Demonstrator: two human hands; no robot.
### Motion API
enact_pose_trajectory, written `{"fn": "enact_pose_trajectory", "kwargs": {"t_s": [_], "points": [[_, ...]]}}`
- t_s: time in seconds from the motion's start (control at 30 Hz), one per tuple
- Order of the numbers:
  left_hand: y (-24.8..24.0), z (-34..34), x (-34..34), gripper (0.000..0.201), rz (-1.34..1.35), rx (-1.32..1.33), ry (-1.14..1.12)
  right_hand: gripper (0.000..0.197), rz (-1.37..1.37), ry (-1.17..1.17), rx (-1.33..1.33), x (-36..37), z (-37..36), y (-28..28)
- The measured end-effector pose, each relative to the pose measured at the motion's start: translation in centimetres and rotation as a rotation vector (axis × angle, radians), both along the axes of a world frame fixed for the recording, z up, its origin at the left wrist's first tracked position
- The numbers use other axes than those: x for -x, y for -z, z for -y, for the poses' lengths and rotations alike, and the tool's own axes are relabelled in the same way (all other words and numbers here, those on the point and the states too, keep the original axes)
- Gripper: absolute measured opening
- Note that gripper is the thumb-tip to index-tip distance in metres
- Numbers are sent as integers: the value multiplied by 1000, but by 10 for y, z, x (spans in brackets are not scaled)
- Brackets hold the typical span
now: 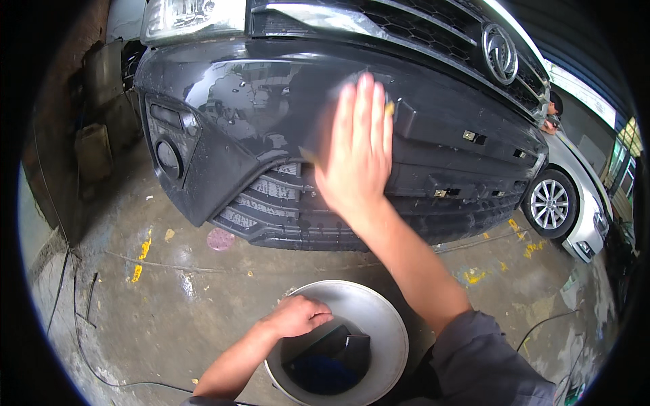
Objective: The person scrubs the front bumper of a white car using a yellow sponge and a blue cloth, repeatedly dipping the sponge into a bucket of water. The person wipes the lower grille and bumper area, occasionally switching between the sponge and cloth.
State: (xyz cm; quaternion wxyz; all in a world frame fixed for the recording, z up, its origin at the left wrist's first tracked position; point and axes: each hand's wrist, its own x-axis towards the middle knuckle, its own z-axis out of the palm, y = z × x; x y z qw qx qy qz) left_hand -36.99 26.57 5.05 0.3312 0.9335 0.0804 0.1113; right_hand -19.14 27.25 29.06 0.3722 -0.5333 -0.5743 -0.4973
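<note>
My right hand [359,145] lies flat, fingers together, against the dark grey front bumper [271,95] of a car. Small yellowish corners [389,111] peek out on both sides of it, from a thin sheet pressed under the palm; most of the sheet is hidden. The bumper is wet and glossy on the left and duller around the hand. My left hand [298,317] is curled over the near-left part of a pale metal basin [389,331]; whatever its fingers hold, if anything, is hidden. Dark liquid [328,369] with reflections stands in the basin.
Above the bumper are a headlight [193,15] and a grille with a round chrome badge [500,54]. A silver car [575,172] stands at the right, with a person [554,111] behind it. Dark cables [84,345] run over the stained concrete floor [156,304] at left.
</note>
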Motion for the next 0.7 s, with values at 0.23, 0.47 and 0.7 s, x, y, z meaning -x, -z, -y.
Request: {"fn": "enact_pose_trajectory", "kwargs": {"t_s": [0.23,0.47,0.7], "points": [[3,-1,4,23,-21,53,36,83,65,226,6,-19,12,50],[2,-1,5,23,8,74,41,92,84,80,32,-5,-7,-5],[-2,-1,6,23,-49,74,30,83,22,40,16,20,-27,-23]]}}
